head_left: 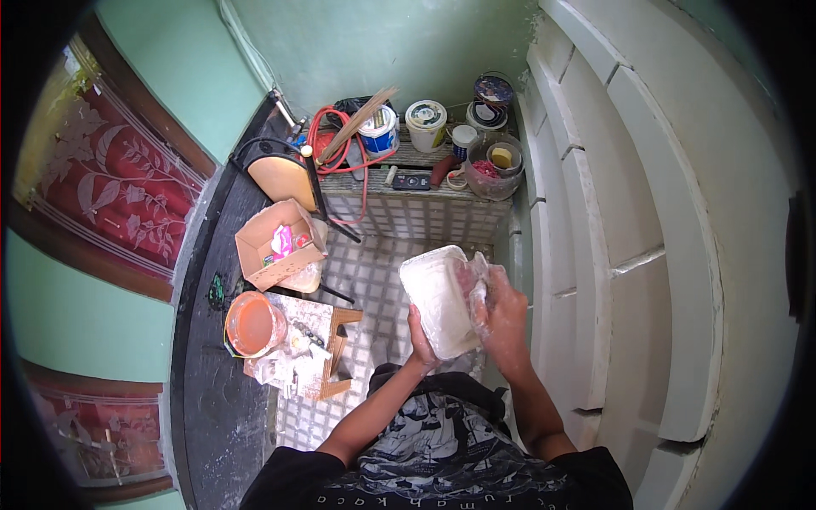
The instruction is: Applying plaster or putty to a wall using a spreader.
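Observation:
A shallow white rectangular tub (435, 302), coated with white paste, is tilted in front of my body. My left hand (420, 340) grips its near left edge, with fingers beneath and the thumb up along the side. Over the tub's right side is my right hand (503, 316), its fingers bent and closed and smeared with white. A whitish, paste-covered thing (478, 285) shows at those fingers; its kind is hard to make out. The hand hides part of the tub's right rim.
To the left, a bucket of orange liquid (255, 323) stands by a small splattered table (297, 313). Beyond are a cardboard box (255, 245) and a chair (282, 183). Paint buckets (426, 119) and a red hose (365, 174) crowd the far bench. White ledges (586, 255) line the right wall.

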`<control>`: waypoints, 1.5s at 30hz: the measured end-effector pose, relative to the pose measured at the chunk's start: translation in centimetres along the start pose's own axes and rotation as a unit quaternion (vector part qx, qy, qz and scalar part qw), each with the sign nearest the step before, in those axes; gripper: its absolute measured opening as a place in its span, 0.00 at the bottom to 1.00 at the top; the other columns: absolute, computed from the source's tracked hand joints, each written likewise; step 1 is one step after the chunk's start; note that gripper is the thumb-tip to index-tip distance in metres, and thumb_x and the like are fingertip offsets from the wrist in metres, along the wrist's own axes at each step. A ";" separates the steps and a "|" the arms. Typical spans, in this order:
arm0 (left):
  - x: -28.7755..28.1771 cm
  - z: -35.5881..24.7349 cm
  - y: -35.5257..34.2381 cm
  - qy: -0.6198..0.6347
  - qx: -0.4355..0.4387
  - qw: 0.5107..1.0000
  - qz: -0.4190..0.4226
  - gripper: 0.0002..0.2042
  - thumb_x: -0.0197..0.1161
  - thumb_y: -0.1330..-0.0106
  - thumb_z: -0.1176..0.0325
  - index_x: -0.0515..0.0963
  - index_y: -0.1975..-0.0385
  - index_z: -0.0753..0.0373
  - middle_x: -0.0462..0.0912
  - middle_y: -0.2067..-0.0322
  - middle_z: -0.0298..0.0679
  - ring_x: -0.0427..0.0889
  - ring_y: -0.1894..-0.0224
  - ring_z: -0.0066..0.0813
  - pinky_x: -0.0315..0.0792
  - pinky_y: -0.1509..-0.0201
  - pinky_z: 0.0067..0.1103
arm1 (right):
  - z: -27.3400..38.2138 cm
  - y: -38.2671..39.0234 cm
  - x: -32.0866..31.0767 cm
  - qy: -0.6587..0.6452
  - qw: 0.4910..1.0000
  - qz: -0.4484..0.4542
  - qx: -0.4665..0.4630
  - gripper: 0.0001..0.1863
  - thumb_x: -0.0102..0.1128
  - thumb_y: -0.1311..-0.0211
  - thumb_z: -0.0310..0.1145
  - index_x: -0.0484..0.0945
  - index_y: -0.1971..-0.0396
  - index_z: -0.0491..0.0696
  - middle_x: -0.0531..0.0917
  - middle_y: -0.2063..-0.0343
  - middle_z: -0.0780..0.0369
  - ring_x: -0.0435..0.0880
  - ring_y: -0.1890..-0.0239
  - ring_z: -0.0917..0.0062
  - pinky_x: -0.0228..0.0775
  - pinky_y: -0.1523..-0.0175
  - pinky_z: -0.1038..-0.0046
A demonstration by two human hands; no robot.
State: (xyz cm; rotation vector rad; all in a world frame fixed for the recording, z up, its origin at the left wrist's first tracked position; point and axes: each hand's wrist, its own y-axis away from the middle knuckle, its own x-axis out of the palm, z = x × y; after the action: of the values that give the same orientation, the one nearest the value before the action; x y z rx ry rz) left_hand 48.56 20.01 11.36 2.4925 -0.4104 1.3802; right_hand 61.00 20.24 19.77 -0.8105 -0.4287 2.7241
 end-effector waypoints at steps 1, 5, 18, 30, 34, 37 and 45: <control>-0.1 0.2 0.0 0.001 0.000 1.000 -0.001 0.40 0.31 0.37 0.33 0.52 0.33 0.58 0.64 0.39 0.43 0.70 0.42 0.38 0.65 0.39 0.32 | -0.2 0.0 0.2 0.000 1.000 0.001 0.000 0.18 0.56 0.52 0.25 0.71 0.56 0.44 0.77 0.76 0.48 0.79 0.73 0.50 0.70 0.69 0.59; -0.5 0.0 -0.1 -0.018 0.039 0.999 -0.009 0.37 0.31 0.34 0.36 0.49 0.32 0.55 0.59 0.36 0.41 0.63 0.37 0.37 0.57 0.33 0.32 | 0.8 0.3 1.6 -0.013 0.998 0.053 0.005 0.20 0.56 0.52 0.26 0.71 0.55 0.44 0.78 0.76 0.47 0.79 0.72 0.50 0.71 0.67 0.60; -4.4 -4.9 -0.5 0.026 -0.035 0.998 0.048 0.39 0.34 0.36 0.35 0.52 0.33 0.60 0.62 0.38 0.41 0.65 0.38 0.40 0.59 0.34 0.35 | 3.7 -0.4 5.0 0.016 0.999 0.012 0.041 0.16 0.53 0.48 0.30 0.70 0.59 0.40 0.76 0.74 0.46 0.78 0.72 0.48 0.70 0.68 0.62; -7.2 -10.4 -1.2 0.074 -0.117 0.990 0.010 0.39 0.35 0.36 0.35 0.54 0.34 0.60 0.65 0.40 0.42 0.68 0.41 0.40 0.62 0.36 0.35 | 7.3 -0.5 9.8 0.046 0.993 -0.074 0.085 0.18 0.53 0.49 0.24 0.70 0.55 0.40 0.76 0.76 0.47 0.78 0.75 0.51 0.70 0.70 0.64; -8.9 -11.4 -2.0 0.161 -0.127 0.966 0.160 0.39 0.36 0.37 0.34 0.55 0.34 0.59 0.65 0.40 0.42 0.69 0.41 0.39 0.63 0.37 0.34 | 8.3 -0.4 11.8 0.069 0.990 -0.057 0.113 0.19 0.53 0.50 0.22 0.71 0.54 0.41 0.77 0.75 0.46 0.77 0.73 0.49 0.71 0.68 0.63; -6.9 -13.3 -1.3 0.031 -0.112 0.993 0.020 0.38 0.36 0.36 0.35 0.53 0.33 0.58 0.61 0.37 0.40 0.65 0.38 0.38 0.62 0.36 0.33 | 9.6 0.1 13.6 0.055 0.991 -0.109 0.051 0.17 0.54 0.50 0.23 0.71 0.56 0.40 0.77 0.76 0.47 0.80 0.73 0.52 0.72 0.66 0.64; -8.5 -14.3 -1.4 0.020 -0.136 0.988 0.075 0.39 0.33 0.35 0.35 0.51 0.32 0.58 0.59 0.36 0.40 0.65 0.38 0.38 0.61 0.35 0.34 | 10.4 0.3 14.4 0.126 0.978 -0.138 0.096 0.21 0.55 0.53 0.21 0.69 0.55 0.39 0.75 0.78 0.48 0.77 0.77 0.54 0.69 0.70 0.65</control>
State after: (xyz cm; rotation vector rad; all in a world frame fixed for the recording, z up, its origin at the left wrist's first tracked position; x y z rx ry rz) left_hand 33.64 27.45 11.34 2.2488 -0.7376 1.3238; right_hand 43.48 22.62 20.99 -0.9479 -0.2014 2.3274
